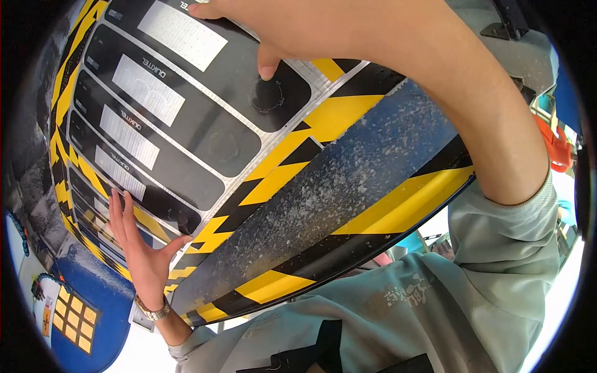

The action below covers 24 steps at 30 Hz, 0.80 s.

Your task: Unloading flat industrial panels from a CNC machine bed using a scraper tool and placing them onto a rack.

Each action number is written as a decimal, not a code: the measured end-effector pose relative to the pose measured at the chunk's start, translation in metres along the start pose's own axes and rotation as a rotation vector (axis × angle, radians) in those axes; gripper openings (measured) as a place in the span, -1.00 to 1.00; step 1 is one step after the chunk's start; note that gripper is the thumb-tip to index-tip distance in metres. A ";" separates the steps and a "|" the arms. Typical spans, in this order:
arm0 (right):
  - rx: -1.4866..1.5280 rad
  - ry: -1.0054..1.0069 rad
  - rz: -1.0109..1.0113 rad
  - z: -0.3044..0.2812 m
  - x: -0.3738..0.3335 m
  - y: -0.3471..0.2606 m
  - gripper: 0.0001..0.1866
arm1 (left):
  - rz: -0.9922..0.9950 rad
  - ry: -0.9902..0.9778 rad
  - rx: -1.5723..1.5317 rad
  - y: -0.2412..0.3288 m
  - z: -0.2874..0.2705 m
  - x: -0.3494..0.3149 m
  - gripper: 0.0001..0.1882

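Observation:
A row of dark, round-cornered panels (227, 144), each with a pale rectangular patch, lies on a table within a border of yellow-and-black striped tape (273, 168). At the near left end of the row is my left hand (146, 248), its fingers stretched out and thumb apart, over the last panels and their edge. My right hand (292, 28) reaches across the far panel with fingers spread. Its thumb tip is by a faint round mark on that panel, and a fingertip is beside the white patch (182, 34). Part of this hand is cut off by the top edge.
The worn blue tabletop strip (323, 186) is speckled with pale scuffs, and striped tape runs along its near rim (273, 286). A blue surface with a grid of yellow squares (76, 318) is at the lower left. Something orange (558, 146) is at the far right.

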State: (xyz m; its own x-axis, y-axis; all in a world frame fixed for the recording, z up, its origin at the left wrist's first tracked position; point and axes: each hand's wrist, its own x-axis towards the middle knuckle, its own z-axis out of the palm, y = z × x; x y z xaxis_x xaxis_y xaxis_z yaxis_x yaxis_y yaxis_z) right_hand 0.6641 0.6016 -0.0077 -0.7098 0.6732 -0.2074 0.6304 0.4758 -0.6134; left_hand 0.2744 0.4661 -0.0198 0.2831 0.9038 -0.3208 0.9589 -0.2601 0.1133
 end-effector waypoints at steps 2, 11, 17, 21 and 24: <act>0.018 0.108 -0.042 0.010 0.000 0.007 -0.70 | -0.005 0.006 -0.058 0.007 -0.002 0.002 0.27; -0.057 0.090 -0.014 0.012 0.012 0.006 -0.48 | -0.010 -0.009 -0.064 0.009 -0.007 0.003 0.26; -0.046 0.081 0.028 0.004 -0.011 -0.010 -0.23 | -0.071 -0.035 -0.029 0.010 -0.009 0.001 0.30; 0.051 0.049 0.047 0.009 0.012 -0.002 -0.20 | -0.068 -0.033 -0.002 0.006 -0.010 -0.003 0.30; -0.213 0.460 -0.423 0.076 0.014 0.116 -0.18 | -0.012 -0.014 -0.007 0.015 -0.004 0.008 0.29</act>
State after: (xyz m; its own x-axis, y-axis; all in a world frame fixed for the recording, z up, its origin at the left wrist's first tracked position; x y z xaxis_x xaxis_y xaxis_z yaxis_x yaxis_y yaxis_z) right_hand 0.7033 0.6234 -0.1402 -0.7329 0.5542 0.3946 0.4083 0.8223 -0.3965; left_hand 0.2908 0.4714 -0.0166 0.2717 0.9020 -0.3356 0.9621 -0.2466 0.1160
